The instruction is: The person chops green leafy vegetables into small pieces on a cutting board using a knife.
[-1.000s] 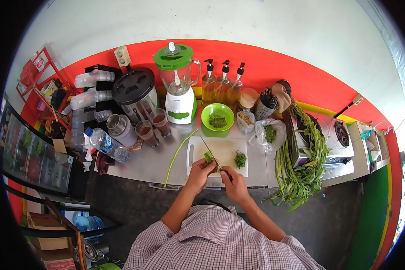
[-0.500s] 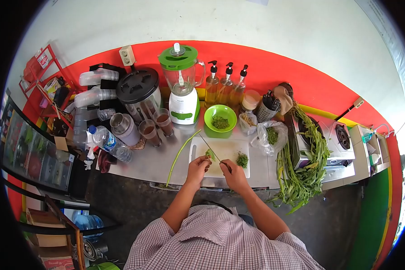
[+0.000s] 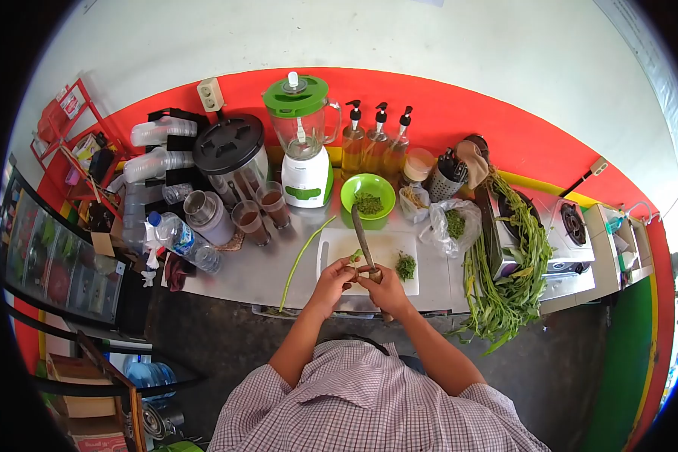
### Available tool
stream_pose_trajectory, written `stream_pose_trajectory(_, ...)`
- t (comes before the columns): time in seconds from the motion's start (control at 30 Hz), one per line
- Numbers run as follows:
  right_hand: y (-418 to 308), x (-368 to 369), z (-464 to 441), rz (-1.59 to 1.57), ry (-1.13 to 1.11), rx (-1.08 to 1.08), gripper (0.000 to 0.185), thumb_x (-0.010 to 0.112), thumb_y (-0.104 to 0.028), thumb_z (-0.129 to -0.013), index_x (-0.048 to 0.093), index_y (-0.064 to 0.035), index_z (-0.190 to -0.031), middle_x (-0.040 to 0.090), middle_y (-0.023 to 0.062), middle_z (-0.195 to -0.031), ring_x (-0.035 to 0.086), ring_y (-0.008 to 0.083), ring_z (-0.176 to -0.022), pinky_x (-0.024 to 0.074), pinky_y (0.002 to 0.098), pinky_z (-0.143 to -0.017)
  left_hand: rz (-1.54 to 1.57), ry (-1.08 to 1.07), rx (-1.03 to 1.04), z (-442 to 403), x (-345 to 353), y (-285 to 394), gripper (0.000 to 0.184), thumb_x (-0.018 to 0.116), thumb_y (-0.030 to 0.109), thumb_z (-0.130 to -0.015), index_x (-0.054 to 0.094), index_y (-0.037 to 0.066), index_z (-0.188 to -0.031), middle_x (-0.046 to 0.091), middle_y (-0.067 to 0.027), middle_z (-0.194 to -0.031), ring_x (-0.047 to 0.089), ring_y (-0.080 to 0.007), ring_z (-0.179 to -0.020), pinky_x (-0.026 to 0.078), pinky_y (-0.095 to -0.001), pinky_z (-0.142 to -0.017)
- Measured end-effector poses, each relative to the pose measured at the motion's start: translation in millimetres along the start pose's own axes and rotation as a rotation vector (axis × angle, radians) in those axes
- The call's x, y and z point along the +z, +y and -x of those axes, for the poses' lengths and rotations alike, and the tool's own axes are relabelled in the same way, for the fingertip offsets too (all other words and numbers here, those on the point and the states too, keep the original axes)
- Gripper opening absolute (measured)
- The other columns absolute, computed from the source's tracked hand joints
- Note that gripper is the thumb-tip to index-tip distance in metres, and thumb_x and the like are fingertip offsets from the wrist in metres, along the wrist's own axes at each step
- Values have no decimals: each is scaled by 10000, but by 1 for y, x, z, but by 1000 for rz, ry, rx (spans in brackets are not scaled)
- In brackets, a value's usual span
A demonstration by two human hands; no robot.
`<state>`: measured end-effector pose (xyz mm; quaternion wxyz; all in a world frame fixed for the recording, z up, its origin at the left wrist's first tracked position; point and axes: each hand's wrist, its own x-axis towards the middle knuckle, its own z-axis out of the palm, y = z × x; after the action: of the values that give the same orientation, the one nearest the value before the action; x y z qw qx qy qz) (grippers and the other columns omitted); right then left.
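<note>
My left hand (image 3: 334, 285) is closed, pinching a small piece of green stem (image 3: 355, 256) above the near part of the white cutting board (image 3: 334, 245). In my right hand (image 3: 389, 291) is a knife (image 3: 363, 239), its blade pointing up and away toward the green bowl (image 3: 346, 203). The fingers of both hands meet or nearly meet over the board. A little heap of chopped greens (image 3: 405, 265) lies on the board's right side. More chopped greens (image 3: 368, 203) sit in the bowl. Left of the board lies a long green stalk (image 3: 300, 260).
A blender (image 3: 306, 177), pump bottles (image 3: 375, 147) and two brown drinks (image 3: 250, 221) stand behind the board. At left are a water bottle (image 3: 184, 241) and a flask (image 3: 207, 217). Leafy stalks (image 3: 505, 279) hang over the stove (image 3: 569, 248) and counter edge; a plastic bag (image 3: 467, 226) holds greens.
The knife has turned so its blade is steeper and shows its broad side. My right hand has rotated and come closer to my left, with the handle now visible below it.
</note>
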<state>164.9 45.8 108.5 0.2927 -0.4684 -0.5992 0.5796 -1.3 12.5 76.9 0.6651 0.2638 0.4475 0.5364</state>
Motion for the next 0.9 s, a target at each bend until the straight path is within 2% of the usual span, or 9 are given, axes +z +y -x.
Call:
stream_pose_trajectory(0.2, 17, -8, -8, 68, 85, -47, 157, 713, -169, -905, 645, -27, -895, 527, -34, -565, 461, 63, -442, 346, 260, -422, -161, -12, 35, -6, -6, -3, 331, 607, 146, -967, 647, 90, -1291, 658, 48, -919, 571, -50, -850, 418, -226, -770)
stream_pose_trajectory(0.3, 16, -8, -8, 15, 199, 48, 173, 730, -167, -871, 681, -6, -911, 585, 13, -624, 516, 90, -539, 410, 290, -514, -117, -11, 23, -8, -8, -2, 332, 608, 139, -959, 650, 69, -1280, 657, 40, -912, 569, -56, -840, 414, -220, -760)
stream_pose_trajectory(0.43, 41, -9, -22, 58, 290, 36, 193, 736, -178, -863, 694, -3, -933, 597, 29, -635, 539, 105, -549, 436, 297, -533, -148, 99, 65, -8, -17, -2, 321, 616, 160, -939, 689, 60, -1235, 681, 30, -911, 571, -66, -828, 414, -253, -774)
stream_pose_trajectory(0.53, 36, -10, -27, 28, 265, 113, 262, 737, -180, -860, 703, 1, -1046, 601, 30, -653, 547, 105, -560, 442, 296, -528, -150, 125, 71, -5, -23, 7, 293, 609, 141, -938, 700, 48, -1201, 661, 31, -889, 567, -61, -817, 413, -238, -758)
stream_pose_trajectory(0.6, 24, -8, -24, -75, 190, 155, 334, 705, -147, -891, 662, -22, -1198, 536, -15, -610, 478, 80, -465, 391, 260, -426, -162, 144, 74, -3, -22, 10, 273, 604, 122, -940, 704, 44, -1181, 645, 34, -875, 564, -55, -809, 412, -222, -743)
stream_pose_trajectory(0.73, 5, -7, -21, -244, 138, 191, 458, 702, -142, -899, 601, -9, -1327, 542, -9, -622, 474, 79, -462, 396, 260, -424, -336, 117, 138, -4, -21, 2, 254, 590, 109, -947, 710, 0, -1143, 667, 6, -886, 587, -84, -833, 437, -239, -766)
stream_pose_trajectory(0.8, -2, -9, -21, -362, -27, 251, 308, 720, -163, -878, 681, -2, -1137, 572, 1, -640, 503, 84, -477, 405, 264, -418, -400, 71, 162, -5, -21, -2, 248, 591, 104, -949, 711, -12, -1132, 681, -5, -898, 600, -95, -841, 453, -250, -775)
stream_pose_trajectory(0.83, 2, -10, -22, -368, -23, 256, 308, 720, -163, -878, 681, -2, -1137, 572, 1, -640, 503, 84, -477, 405, 264, -418, -467, 69, 135, -6, -21, -2, 238, 597, 105, -942, 714, -33, -1096, 702, -40, -932, 622, -118, -888, 475, -271, -811)
stream_pose_trajectory(0.9, 14, -10, -25, -144, -20, 205, 239, 720, -168, -879, 680, -10, -1054, 568, 5, -633, 502, 87, -464, 401, 265, -410, -539, 65, 96, -7, -23, -3, 234, 603, 107, -935, 717, -54, -1061, 723, -75, -965, 644, -140, -934, 496, -291, -848)
